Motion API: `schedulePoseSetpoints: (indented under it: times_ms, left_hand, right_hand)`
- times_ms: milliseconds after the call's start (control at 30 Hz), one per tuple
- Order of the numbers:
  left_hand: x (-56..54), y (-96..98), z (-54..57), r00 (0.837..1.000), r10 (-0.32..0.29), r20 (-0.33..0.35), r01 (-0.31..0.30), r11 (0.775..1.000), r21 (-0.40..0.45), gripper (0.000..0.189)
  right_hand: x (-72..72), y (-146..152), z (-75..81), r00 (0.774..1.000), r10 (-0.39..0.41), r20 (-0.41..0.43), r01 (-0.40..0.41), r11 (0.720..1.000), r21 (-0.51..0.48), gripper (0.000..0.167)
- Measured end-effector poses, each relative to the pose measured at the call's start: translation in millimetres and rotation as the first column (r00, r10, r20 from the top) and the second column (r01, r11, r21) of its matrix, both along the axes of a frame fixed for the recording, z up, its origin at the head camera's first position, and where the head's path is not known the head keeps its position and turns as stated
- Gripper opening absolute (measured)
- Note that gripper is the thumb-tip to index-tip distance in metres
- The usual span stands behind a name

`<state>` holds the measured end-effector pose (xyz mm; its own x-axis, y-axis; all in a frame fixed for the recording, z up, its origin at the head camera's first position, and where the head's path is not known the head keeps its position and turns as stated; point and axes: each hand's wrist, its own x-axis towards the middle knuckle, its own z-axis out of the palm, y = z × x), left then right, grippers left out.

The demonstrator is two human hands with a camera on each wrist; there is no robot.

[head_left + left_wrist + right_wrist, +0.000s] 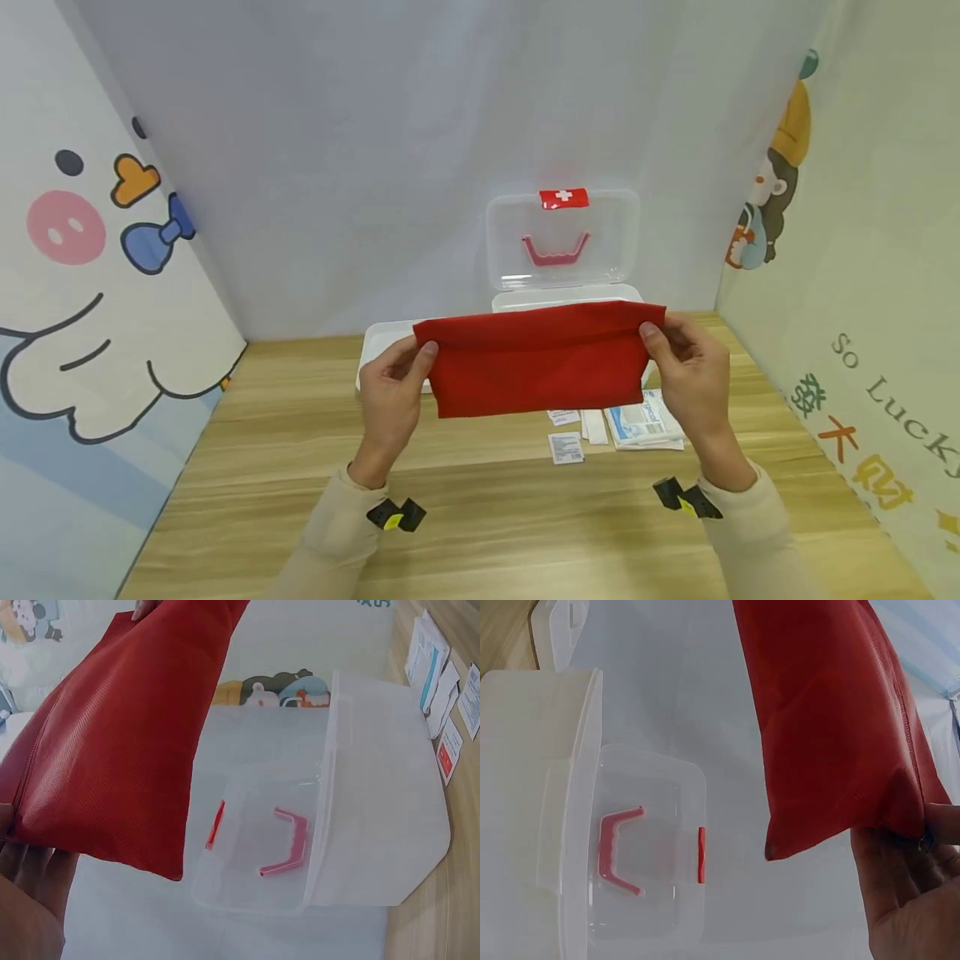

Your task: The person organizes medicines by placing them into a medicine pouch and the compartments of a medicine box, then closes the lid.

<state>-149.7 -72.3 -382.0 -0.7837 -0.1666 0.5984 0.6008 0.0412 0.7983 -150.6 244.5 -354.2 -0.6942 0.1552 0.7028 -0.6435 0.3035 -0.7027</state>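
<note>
A red fabric pouch (540, 358) is stretched out flat and level in mid-air between both hands. My left hand (393, 396) pinches its left end, thumb on the near face and fingers behind. At the opposite end, my right hand (696, 379) grips the upper corner in the same way. A seam with a zipper runs along the pouch (832, 735) in the right wrist view, and a small dark zipper pull (927, 843) shows beside the right thumb. Behind the pouch stands a white plastic box (382, 795) with its clear lid (562, 229) raised, partly hidden by the fabric.
A white tray (381, 337) lies on the wooden table (480, 517), left of the box. Below the pouch's right half are a flat surgical packet (647, 423), a white strip (595, 427) and small sachets (566, 448). Printed curtains enclose the table at the back and sides.
</note>
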Motion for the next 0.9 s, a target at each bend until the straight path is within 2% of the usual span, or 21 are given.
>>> schedulePoseSetpoints:
  times_ms: [133, 367, 567, 767, 900]
  left_hand:
    - [-8.8, 7.7, 5.4, 0.998, -0.055, 0.008, 0.055, 0.998, -0.031, 0.023]
    - [-31.6, 26.5, 17.1, 0.997, -0.076, 0.024, 0.077, 0.995, -0.066, 0.025]
    - [-49.4, 39.3, 24.7, 0.996, -0.090, 0.024, 0.092, 0.992, -0.087, 0.027]
    - [-72.2, 51.5, 27.2, 0.996, -0.080, 0.051, 0.083, 0.994, -0.069, 0.027]
    - [-88.6, 57.2, 22.4, 0.994, -0.079, 0.074, 0.082, 0.996, -0.043, 0.026]
  right_hand:
    - [-8.0, 10.8, 4.7, 1.000, -0.010, -0.014, 0.010, 1.000, -0.001, 0.017]
    - [-27.6, 30.6, 14.7, 0.998, -0.058, 0.036, 0.058, 0.998, -0.001, 0.021]
    - [-48.1, 41.6, 22.3, 0.996, -0.039, 0.080, 0.043, 0.998, -0.039, 0.025]
    - [-69.2, 51.6, 24.4, 0.995, -0.060, 0.085, 0.062, 0.998, -0.019, 0.027]
    - [-84.1, 56.9, 19.5, 0.991, -0.046, 0.125, 0.049, 0.999, -0.015, 0.029]
